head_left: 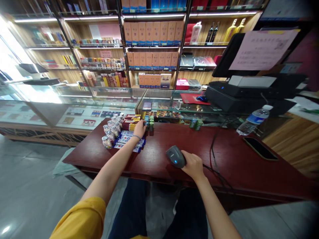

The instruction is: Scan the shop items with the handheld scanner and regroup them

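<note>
My right hand [193,164] is wrapped round the handle of a dark grey barcode scanner [175,156], which shows a blue light and trails a black cable. Farther forward, my left hand [140,128] reaches over the packets with its fingers curled in. Its fingertips are against a group of small blue and green containers [151,123]; what they hold is mostly hidden. Beside that hand lie red and yellow packets [129,122]. Under my left wrist are blue and white packets [124,138]. To their left stand rows of small jars with silvery lids [107,142].
A dark red table [159,172] carries everything. Two green containers [196,124] stand farther back. At right are a water bottle [255,121], a phone [260,148] and the scanner's cable [211,149]. Glass counters [112,103] run behind the table, with a monitor [228,54] at right.
</note>
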Motion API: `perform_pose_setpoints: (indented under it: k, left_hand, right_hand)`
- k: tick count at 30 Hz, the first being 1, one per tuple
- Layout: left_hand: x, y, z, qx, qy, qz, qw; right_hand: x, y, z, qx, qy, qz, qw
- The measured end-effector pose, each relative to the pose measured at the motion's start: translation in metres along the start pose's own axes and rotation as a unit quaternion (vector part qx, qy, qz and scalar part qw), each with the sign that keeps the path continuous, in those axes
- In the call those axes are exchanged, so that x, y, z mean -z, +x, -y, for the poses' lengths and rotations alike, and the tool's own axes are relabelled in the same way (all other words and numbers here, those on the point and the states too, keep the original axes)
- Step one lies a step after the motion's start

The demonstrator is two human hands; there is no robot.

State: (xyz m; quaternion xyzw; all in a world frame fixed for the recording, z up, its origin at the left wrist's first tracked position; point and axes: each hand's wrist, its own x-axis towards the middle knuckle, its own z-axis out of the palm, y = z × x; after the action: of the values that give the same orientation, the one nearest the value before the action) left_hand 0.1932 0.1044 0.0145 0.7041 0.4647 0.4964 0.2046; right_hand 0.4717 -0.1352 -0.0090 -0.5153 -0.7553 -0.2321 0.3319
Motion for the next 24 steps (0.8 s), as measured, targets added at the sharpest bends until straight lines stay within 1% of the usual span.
perform_pose_setpoints:
  k: [5, 18, 21, 24]
  left_hand:
    - [-0.002, -0.006, 0.0, -0.034, 0.045, 0.004, 0.998]
    - [-0.007, -0.007, -0.002, -0.06, 0.039, -0.006, 0.997]
    - [-0.005, -0.008, -0.004, -0.07, 0.051, -0.013, 0.996]
    - [0.001, -0.009, -0.013, -0.081, 0.079, -0.021, 0.993]
  right_hand:
    - [0.002, 0.001, 0.0, 0.003, 0.001, 0.002, 1.0]
    - [0.002, 0.002, 0.0, 0.014, -0.004, -0.011, 1.0]
    - [0.0, 0.001, -0.001, 0.012, -0.005, -0.012, 1.0]
    - [-0.001, 0.0, -0.003, 0.011, -0.01, -0.012, 1.0]
